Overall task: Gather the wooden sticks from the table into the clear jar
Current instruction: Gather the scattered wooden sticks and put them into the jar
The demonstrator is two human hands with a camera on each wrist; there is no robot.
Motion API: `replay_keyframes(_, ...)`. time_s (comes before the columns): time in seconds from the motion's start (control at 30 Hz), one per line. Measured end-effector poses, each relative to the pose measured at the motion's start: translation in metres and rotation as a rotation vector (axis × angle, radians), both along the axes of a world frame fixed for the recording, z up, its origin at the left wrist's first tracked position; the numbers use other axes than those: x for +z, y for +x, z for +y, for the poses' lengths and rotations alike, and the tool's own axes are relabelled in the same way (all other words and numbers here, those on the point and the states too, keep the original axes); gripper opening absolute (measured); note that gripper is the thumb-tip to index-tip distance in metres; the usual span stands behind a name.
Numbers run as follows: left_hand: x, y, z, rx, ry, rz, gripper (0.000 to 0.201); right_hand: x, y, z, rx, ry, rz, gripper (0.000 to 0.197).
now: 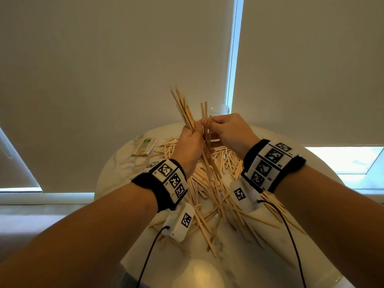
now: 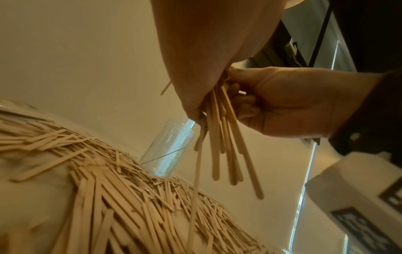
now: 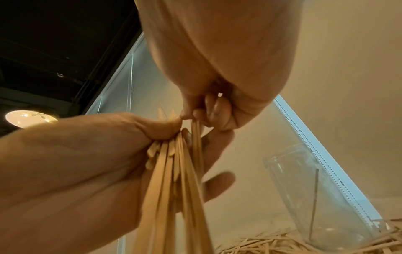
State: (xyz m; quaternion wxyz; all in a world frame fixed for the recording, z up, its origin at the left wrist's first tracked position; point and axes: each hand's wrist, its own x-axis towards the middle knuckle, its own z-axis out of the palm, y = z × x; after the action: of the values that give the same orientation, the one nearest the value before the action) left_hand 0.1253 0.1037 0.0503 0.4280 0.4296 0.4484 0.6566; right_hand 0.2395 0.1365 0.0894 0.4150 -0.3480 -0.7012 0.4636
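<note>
Head view: your left hand holds a bundle of wooden sticks raised above the desk, its grip curled round them. Your right hand meets it at the fingertips, its grip pinching a few sticks that stand upright. A loose pile of sticks lies scattered over the round desk beneath both wrists. The clear jar stands at the far edge, mostly hidden behind your right hand. A wrapped packet lies on the desk to the left of the pile.

Left wrist view: stick ends hang down below your left hand, and your right hand has its fingers curled against them. The jar stands upright behind the pile.

Right wrist view: your left hand wraps the bundle while your right hand pinches sticks at its top. The jar stands nearby at the pile's edge.
</note>
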Motion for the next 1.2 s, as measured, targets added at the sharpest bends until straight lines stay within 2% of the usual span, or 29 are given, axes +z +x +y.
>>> replay_keyframes(0.1,-0.006,-0.001,0.001,-0.041,0.044,0.042,0.032,0.001,0.001,0.003,-0.076,0.132,-0.184,0.028)
replay_keyframes(0.17,-0.009,-0.001,0.002,-0.009,0.054,0.039,0.027,0.005,0.001,0.004,-0.09,0.206,-0.291,0.028)
replay_keyframes(0.23,-0.007,-0.003,0.003,0.034,0.061,0.017,0.018,0.008,0.004,0.0,-0.064,0.199,-0.338,0.039)
replay_keyframes(0.3,-0.002,-0.009,0.005,0.074,0.062,-0.012,0.016,0.003,0.009,-0.007,0.049,0.131,-0.424,0.057)
replay_keyframes(0.33,0.003,-0.012,0.006,0.085,0.065,-0.039,0.017,-0.005,0.01,-0.012,0.126,0.1,-0.524,0.062)
replay_keyframes(0.37,0.006,-0.013,0.008,0.086,0.08,-0.067,0.017,-0.013,0.01,-0.018,0.202,0.089,-0.649,0.063)
replay_keyframes(0.43,0.01,-0.01,0.009,0.067,0.112,-0.109,0.019,-0.029,0.007,-0.025,0.273,0.08,-0.788,0.047)
replay_keyframes(0.5,0.008,-0.004,0.01,0.019,0.106,-0.137,0.02,-0.04,0.003,-0.028,0.259,0.016,-0.667,0.025)
replay_keyframes(0.57,0.006,-0.002,0.009,-0.039,0.08,-0.136,0.021,-0.046,0.002,-0.028,0.228,0.002,-0.567,0.022)
replay_keyframes(0.73,0.005,-0.012,0.01,-0.055,0.011,-0.095,0.02,-0.052,0.005,-0.028,0.08,0.13,-0.503,0.013)
replay_keyframes(0.83,0.008,-0.014,0.013,0.02,0.014,-0.188,0.017,-0.052,0.006,-0.029,0.062,0.167,-0.486,0.012)
replay_keyframes(0.9,0.018,-0.019,0.016,0.116,0.042,-0.222,0.012,-0.056,0.01,-0.026,0.067,0.149,-0.54,0.01)
replay_keyframes(0.97,0.029,-0.03,0.018,0.208,0.066,-0.22,0.01,-0.061,0.019,-0.022,0.068,0.116,-0.635,0.009)
replay_keyframes(1.03,0.031,-0.041,0.018,0.255,0.071,-0.187,0.012,-0.061,0.028,-0.017,0.021,0.11,-0.653,0.012)
replay_keyframes(1.1,0.023,-0.044,0.015,0.211,-0.002,-0.106,0.015,-0.053,0.032,-0.012,-0.046,0.098,-0.544,0.015)
replay_keyframes(1.2,0.003,-0.029,0.005,0.015,-0.155,0.058,0.025,-0.033,0.026,-0.008,-0.069,0.059,-0.295,0.018)
